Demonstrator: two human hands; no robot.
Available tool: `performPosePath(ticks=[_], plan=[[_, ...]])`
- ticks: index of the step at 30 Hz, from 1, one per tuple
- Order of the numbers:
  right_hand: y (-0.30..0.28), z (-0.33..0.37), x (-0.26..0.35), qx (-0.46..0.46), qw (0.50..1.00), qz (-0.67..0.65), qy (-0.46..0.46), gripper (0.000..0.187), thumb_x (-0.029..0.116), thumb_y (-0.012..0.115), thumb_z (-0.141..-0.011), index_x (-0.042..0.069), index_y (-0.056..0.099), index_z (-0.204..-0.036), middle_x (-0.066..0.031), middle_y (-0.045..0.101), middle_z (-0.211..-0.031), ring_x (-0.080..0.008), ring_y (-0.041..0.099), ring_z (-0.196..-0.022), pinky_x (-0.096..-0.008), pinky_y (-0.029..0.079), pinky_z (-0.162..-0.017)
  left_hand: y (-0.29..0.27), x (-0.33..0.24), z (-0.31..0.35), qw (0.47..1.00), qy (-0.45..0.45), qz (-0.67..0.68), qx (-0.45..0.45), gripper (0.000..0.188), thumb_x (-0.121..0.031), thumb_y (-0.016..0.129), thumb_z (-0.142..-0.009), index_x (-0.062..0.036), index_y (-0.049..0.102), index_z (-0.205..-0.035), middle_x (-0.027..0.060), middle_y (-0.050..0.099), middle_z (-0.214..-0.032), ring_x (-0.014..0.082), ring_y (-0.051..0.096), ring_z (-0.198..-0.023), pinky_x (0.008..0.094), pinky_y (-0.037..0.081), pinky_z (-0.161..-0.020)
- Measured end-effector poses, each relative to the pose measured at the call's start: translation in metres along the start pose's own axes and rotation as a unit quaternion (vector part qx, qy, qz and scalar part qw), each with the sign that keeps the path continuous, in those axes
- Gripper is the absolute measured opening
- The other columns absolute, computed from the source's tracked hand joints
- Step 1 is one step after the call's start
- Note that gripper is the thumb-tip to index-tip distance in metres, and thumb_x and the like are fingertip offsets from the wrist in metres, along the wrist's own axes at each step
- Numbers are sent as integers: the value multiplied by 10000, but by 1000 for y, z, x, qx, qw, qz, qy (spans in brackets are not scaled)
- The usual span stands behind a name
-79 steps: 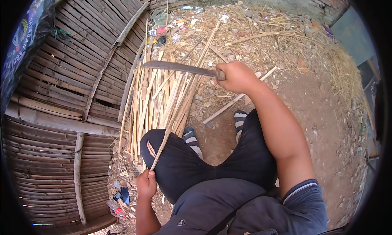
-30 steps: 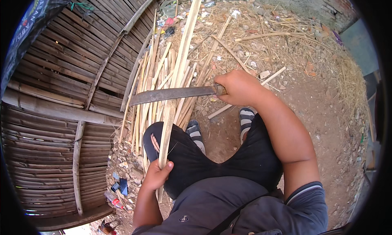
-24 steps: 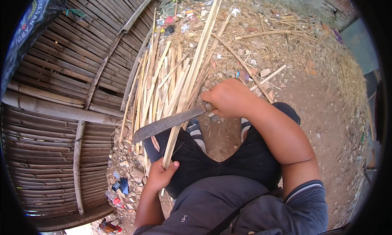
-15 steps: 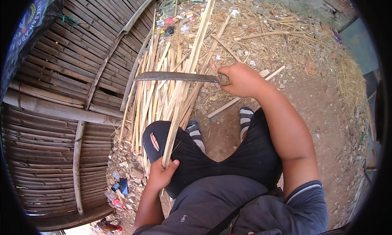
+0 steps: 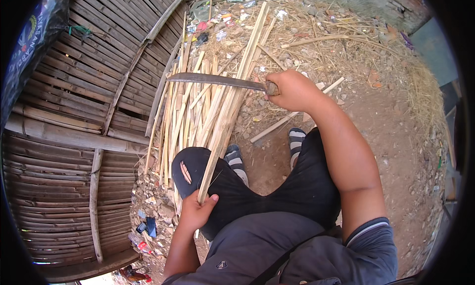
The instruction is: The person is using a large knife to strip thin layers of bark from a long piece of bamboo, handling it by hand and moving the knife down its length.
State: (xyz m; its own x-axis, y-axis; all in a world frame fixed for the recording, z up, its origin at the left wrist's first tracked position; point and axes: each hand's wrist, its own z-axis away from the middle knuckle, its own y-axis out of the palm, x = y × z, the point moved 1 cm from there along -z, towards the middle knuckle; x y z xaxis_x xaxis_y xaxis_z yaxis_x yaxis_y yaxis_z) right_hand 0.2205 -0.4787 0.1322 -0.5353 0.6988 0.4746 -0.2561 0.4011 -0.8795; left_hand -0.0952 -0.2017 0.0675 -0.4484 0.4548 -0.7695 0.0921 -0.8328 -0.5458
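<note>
My right hand [image 5: 291, 90] is closed round the handle of a machete [image 5: 217, 80]. Its long dark blade points left and lies across a long pale bamboo strip [image 5: 236, 94]; whether it touches the strip I cannot tell. With my left hand [image 5: 198, 208] I grip the near end of that strip, beside my left knee. The strip slants up and away, its far end over the straw-strewn ground. Beneath and left of it lies a pile of split bamboo strips [image 5: 185, 119].
A bamboo slat wall [image 5: 74, 102] stands close on the left. My sandalled feet [image 5: 237, 161] rest on bare dirt. Loose bamboo pieces [image 5: 277, 126] lie ahead, with straw [image 5: 341, 52] and litter beyond. A plastic bottle [image 5: 141, 244] lies at lower left.
The machete's handle end has dropped slightly and its tip has risen, so the blade now slopes down to the right. The strip's far end has swung a little right.
</note>
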Motion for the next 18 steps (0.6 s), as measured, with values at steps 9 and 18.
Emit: performPosePath(ticks=[9, 18], plan=[[12, 14, 36, 113, 981, 23, -154, 286, 233, 802, -802, 68, 720, -1021, -188, 731, -890, -398, 721, -908, -497, 565, -805, -5, 9, 2, 999, 11, 40, 21, 350, -261, 766, -980, -90, 548, -766, -78, 476, -652, 37, 415, -619, 258, 358, -537], [-1, 9, -1, -27, 999, -39, -27, 337, 277, 805, -838, 91, 728, -1107, -197, 728, -870, -410, 718, -900, -497, 565, -789, -15, 15, -3, 990, -44, 124, 57, 304, -256, 762, -986, -100, 565, -815, -91, 484, -687, 24, 404, -625, 244, 342, -543]])
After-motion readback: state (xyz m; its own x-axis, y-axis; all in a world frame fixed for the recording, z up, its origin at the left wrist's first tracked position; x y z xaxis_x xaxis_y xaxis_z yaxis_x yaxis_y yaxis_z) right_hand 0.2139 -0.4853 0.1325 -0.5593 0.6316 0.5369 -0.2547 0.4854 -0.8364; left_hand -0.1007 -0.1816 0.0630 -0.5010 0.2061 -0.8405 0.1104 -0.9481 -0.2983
